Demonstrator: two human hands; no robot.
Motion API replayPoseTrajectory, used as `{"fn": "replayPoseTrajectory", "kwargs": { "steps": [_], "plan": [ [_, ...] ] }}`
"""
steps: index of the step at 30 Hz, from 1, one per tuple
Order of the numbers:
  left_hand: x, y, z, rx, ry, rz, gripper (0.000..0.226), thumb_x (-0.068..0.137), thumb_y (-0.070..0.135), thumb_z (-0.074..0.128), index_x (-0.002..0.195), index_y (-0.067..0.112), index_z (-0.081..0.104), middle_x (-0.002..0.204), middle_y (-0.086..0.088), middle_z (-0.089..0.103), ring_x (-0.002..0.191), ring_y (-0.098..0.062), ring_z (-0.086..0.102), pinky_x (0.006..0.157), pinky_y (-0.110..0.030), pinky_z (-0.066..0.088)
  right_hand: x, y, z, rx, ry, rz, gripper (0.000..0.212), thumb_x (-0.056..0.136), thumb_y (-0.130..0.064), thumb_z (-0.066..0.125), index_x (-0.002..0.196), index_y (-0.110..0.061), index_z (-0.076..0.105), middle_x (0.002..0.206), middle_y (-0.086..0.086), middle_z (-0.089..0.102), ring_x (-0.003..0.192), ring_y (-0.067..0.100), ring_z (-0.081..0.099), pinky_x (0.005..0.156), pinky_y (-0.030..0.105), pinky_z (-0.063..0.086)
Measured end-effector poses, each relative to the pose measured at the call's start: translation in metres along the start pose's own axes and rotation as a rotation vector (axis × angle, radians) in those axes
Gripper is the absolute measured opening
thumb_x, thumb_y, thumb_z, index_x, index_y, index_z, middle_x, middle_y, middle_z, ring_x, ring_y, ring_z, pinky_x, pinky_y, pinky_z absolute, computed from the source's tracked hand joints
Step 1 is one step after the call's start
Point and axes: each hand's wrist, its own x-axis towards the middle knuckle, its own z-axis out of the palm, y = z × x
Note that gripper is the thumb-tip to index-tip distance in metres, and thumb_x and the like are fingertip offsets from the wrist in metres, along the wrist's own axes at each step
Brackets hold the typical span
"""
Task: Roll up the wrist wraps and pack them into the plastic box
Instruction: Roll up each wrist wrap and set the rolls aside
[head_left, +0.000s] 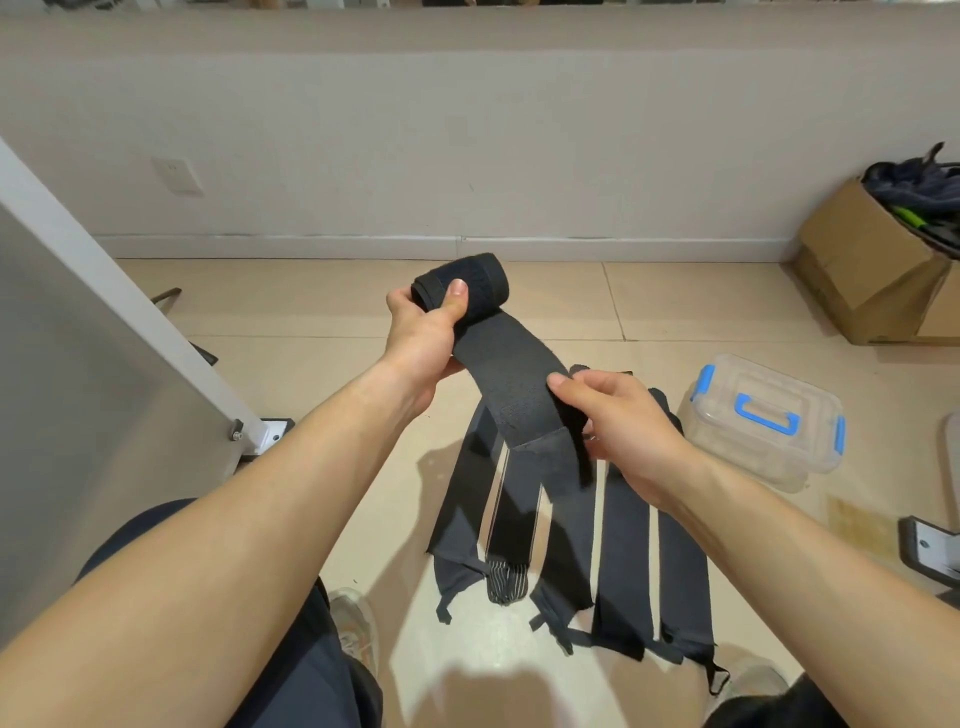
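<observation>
My left hand (423, 332) grips the rolled end of a black wrist wrap (506, 353), thumb pressed on the roll, held above the floor. The wrap's loose tail slants down to my right hand (618, 421), which pinches it near the hook-and-loop patch. Several more black wraps (623, 530) lie flat side by side on the floor below my hands, one with grey stripes (506, 577). A clear plastic box (763, 415) with a blue handle and blue latches stands closed on the floor, right of my right hand.
A cardboard box (872, 270) stuffed with dark items stands at the far right by the wall. A grey panel on a white frame (130, 312) leans along the left. My shoes and knees fill the bottom edge. The floor is beige tile.
</observation>
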Motion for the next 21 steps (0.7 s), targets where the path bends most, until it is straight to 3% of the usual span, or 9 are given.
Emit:
{"fn": "replayPoseTrajectory", "kwargs": {
  "steps": [2,5,10,12,15,18,21],
  "plan": [
    [0.0,0.001,-0.002,0.03,-0.034,0.018,0.04,0.102,0.033,0.062,0.13,0.021,0.036,0.123,-0.001,0.061,0.102,-0.019,0.069,0.073,-0.039,0.062,0.0,0.003,0.0,-0.064,-0.025,0.057,0.04,0.105,-0.036,0.055,0.093,-0.003,0.074,0.086,0.006,0.078,0.079,0.017,0.073,0.078,0.032,0.059],
    [-0.002,-0.004,0.0,0.104,-0.118,0.056,0.041,0.102,0.029,0.062,0.13,0.025,0.033,0.129,-0.002,0.061,0.097,-0.017,0.069,0.079,-0.045,0.062,-0.003,0.001,-0.001,-0.007,-0.035,0.109,0.034,0.104,-0.032,0.055,0.09,-0.009,0.076,0.078,-0.002,0.075,0.072,0.01,0.07,0.069,0.026,0.053],
    [-0.003,-0.01,0.001,0.176,-0.129,0.147,0.044,0.1,0.026,0.065,0.127,0.032,0.031,0.123,-0.002,0.063,0.102,-0.025,0.068,0.085,-0.056,0.058,-0.008,-0.005,-0.004,0.01,-0.024,0.019,0.032,0.1,-0.03,0.064,0.086,-0.003,0.072,0.075,0.007,0.074,0.066,0.018,0.069,0.06,0.024,0.053],
    [-0.004,-0.014,0.001,0.211,-0.152,0.176,0.046,0.098,0.025,0.066,0.127,0.034,0.032,0.125,-0.006,0.063,0.112,-0.031,0.066,0.086,-0.054,0.059,-0.009,-0.008,-0.002,0.059,-0.009,-0.003,0.029,0.101,-0.026,0.062,0.082,-0.005,0.071,0.072,0.007,0.071,0.062,0.016,0.067,0.056,0.024,0.052],
    [-0.006,-0.02,0.003,0.195,-0.22,0.183,0.045,0.099,0.015,0.065,0.126,0.035,0.035,0.125,-0.011,0.062,0.105,-0.029,0.067,0.068,-0.038,0.059,-0.009,-0.012,-0.003,0.162,-0.014,0.005,0.03,0.1,-0.021,0.061,0.076,-0.007,0.071,0.068,0.006,0.07,0.058,0.017,0.067,0.053,0.025,0.052],
    [-0.005,-0.02,0.005,0.154,-0.238,0.163,0.046,0.099,0.01,0.064,0.128,0.034,0.037,0.12,-0.009,0.062,0.098,-0.024,0.067,0.066,-0.033,0.057,-0.007,-0.01,-0.007,0.167,-0.043,0.047,0.029,0.099,-0.021,0.063,0.074,-0.012,0.075,0.074,0.006,0.073,0.069,0.019,0.069,0.066,0.031,0.054],
    [-0.007,-0.014,0.003,0.104,-0.24,0.136,0.046,0.1,0.009,0.062,0.133,0.031,0.038,0.11,-0.002,0.063,0.091,-0.018,0.067,0.065,-0.031,0.057,-0.004,-0.005,-0.008,0.004,-0.068,0.142,0.023,0.098,-0.032,0.061,0.087,-0.016,0.075,0.087,-0.001,0.073,0.086,0.016,0.066,0.083,0.035,0.049]
  ]
}}
